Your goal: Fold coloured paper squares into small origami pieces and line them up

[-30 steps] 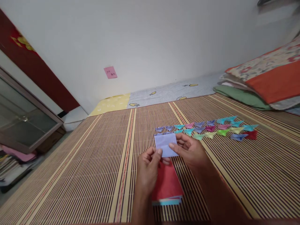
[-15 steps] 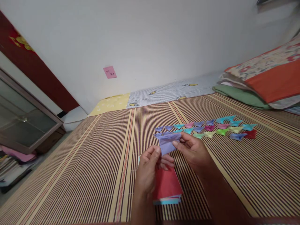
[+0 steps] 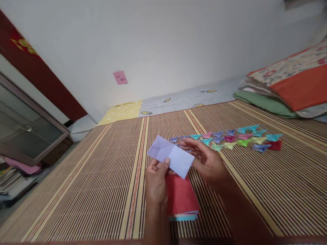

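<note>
Lavender paper (image 3: pixel 170 154) partly blocks the red stack (image 3: pixel 182 195).

Lavender paper (image 3: pixel 171 156) — creased, opened out — tilted above red sheets (image 3: pixel 182 195).

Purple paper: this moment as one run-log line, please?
left hand: pinches purple paper | right hand: open beside it | red sheet: atop stack on mat | folded papers: in rows

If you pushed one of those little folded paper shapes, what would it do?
The bright green folded paper shape would probably slide easily, since it looks small and thin. It might tip or wobble, as its points stick up. It would likely crush if squeezed, being just folded paper.
</note>
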`<state>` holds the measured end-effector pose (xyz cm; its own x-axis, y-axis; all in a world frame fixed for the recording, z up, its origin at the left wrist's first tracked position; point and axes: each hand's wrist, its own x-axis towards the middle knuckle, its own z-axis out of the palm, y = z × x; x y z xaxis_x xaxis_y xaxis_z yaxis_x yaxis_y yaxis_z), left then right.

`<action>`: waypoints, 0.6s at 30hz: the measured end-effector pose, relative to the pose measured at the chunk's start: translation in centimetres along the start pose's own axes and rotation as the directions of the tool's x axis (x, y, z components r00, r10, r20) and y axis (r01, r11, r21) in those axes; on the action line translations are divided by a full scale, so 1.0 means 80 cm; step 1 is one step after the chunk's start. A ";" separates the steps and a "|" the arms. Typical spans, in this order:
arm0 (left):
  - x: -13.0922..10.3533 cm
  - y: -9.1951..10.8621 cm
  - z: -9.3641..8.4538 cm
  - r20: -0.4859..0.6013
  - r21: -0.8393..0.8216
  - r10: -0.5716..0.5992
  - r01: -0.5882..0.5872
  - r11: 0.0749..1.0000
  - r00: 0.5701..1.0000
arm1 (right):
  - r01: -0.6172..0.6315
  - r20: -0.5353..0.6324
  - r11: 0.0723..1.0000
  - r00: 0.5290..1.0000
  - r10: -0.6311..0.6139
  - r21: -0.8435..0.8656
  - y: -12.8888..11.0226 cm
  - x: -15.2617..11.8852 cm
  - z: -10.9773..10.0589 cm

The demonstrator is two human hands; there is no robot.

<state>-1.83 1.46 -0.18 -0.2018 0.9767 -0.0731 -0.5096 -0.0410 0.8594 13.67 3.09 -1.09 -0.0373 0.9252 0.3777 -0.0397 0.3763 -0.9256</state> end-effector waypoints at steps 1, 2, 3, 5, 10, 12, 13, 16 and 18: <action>0.001 0.002 0.000 -0.024 -0.009 0.010 -0.010 1.000 1.000 | -0.001 -0.008 1.000 1.000 0.001 -0.007 0.002 0.001 0.000; 0.001 0.005 0.000 -0.048 -0.018 0.020 -0.021 1.000 0.999 | -0.007 -0.015 1.000 1.000 0.007 -0.001 0.003 0.001 0.000; 0.001 0.007 -0.001 -0.069 -0.024 0.027 -0.029 0.999 0.997 | -0.017 -0.018 1.000 1.000 0.017 0.011 0.004 0.002 0.001; 0.001 0.009 0.000 -0.096 -0.030 0.034 -0.037 0.999 0.995 | -0.032 -0.024 0.999 0.999 0.033 0.038 0.004 0.002 0.003; 0.000 0.008 -0.002 -0.097 0.012 0.090 -0.089 0.996 0.991 | -0.053 0.004 0.990 0.999 0.053 0.127 -0.002 0.001 0.006; -0.001 0.007 -0.004 -0.072 0.072 0.118 -0.113 0.991 0.990 | -0.072 0.019 0.986 0.997 0.070 0.152 0.000 0.001 0.007; -0.002 0.006 -0.004 -0.052 0.098 0.123 -0.117 0.988 0.991 | -0.076 0.014 0.984 0.997 0.075 0.159 0.002 0.001 0.008; -0.003 0.003 -0.006 -0.018 0.131 0.121 -0.118 0.984 0.992 | -0.074 -0.040 0.985 0.996 0.081 0.154 0.010 0.001 0.012; -0.003 0.002 -0.008 -0.031 0.135 0.132 -0.127 0.983 0.991 | -0.075 -0.082 0.987 0.993 0.087 0.139 0.013 0.002 0.013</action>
<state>-2.39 1.06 -0.31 -0.2933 0.9557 0.0257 -0.3626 -0.1360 0.9219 12.61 3.54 -1.99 0.0418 0.9554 0.2923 -0.1757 0.2950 -0.9392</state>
